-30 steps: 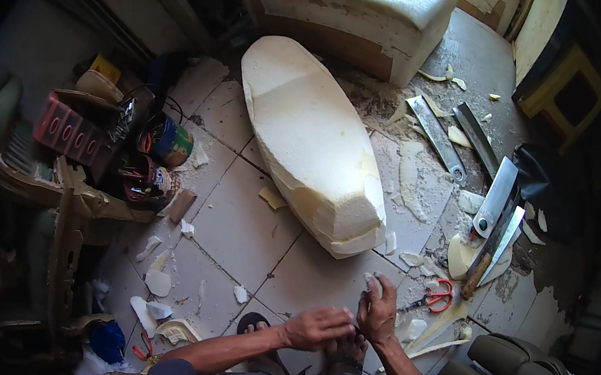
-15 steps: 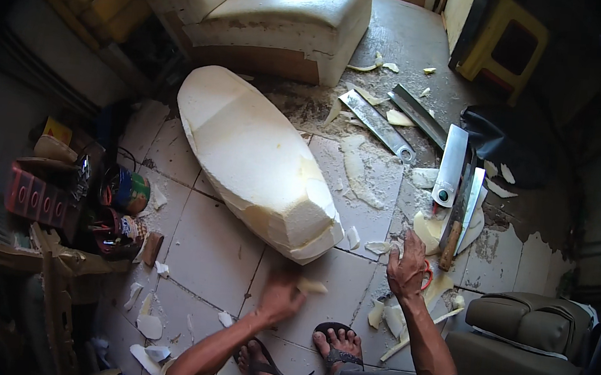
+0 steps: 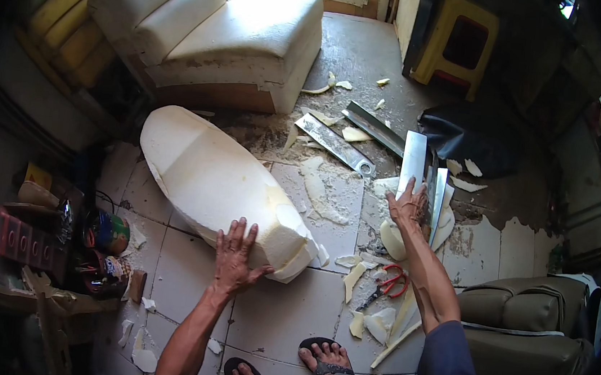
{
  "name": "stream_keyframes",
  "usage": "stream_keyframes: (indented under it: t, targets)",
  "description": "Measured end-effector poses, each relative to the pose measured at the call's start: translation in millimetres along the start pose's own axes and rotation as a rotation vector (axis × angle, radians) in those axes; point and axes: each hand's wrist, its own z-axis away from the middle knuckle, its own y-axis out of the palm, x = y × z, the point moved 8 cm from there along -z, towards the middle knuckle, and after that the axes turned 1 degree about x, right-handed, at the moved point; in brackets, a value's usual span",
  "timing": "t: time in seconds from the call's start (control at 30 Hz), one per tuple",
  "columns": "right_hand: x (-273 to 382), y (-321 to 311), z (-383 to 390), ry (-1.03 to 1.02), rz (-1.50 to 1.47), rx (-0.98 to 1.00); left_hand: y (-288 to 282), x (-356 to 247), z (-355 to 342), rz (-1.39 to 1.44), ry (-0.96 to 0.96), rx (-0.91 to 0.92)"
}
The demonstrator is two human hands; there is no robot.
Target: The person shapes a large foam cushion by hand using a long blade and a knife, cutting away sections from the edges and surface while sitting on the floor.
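A long, carved cream foam seat block (image 3: pixel 219 169) lies on the tiled floor before me. My left hand (image 3: pixel 236 257) rests on its near left side, fingers spread and nothing in them. My right hand (image 3: pixel 408 206) reaches over the near end of a wide, shiny flat blade (image 3: pixel 413 155), thumb and fingers apart, covering the blade's end. Beside that hand lies a narrower, long blade (image 3: pixel 439 193); its near end is partly behind the hand and forearm. Red-handled scissors (image 3: pixel 394 282) lie between my right forearm and the foam block.
Two flat metal bars (image 3: pixel 333 144) lie farther off among foam scraps (image 3: pixel 322 189). A white padded seat (image 3: pixel 235 44) stands at the back, a yellow stool (image 3: pixel 463 40) back right. Brown cushions (image 3: pixel 527 310) sit at right, cans (image 3: pixel 106 232) and a red box (image 3: pixel 31 237) at left.
My left hand has let go of a pale foam strip and moved onto the block. My right hand has moved from beside the scissors forward to the wide blade. The view has shifted.
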Motion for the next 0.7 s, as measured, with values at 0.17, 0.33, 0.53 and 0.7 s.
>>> stream_keyframes:
  t: [0.17,0.33,0.53,0.7]
  targets:
    - [-22,11,-36,0.317,-0.007,0.036,39,-49,-2,-0.106,-0.115,-0.102]
    - [-4,-45,26,0.053,-0.618,0.025,18,-82,-27,0.16,-0.229,-0.088]
    - [1,-36,219,-0.311,-0.401,0.088,-16,79,51,0.52,-0.764,-0.801]
    - [-34,-3,248,-0.162,-0.596,0.158,40,194,79,1.505,-1.233,-0.686]
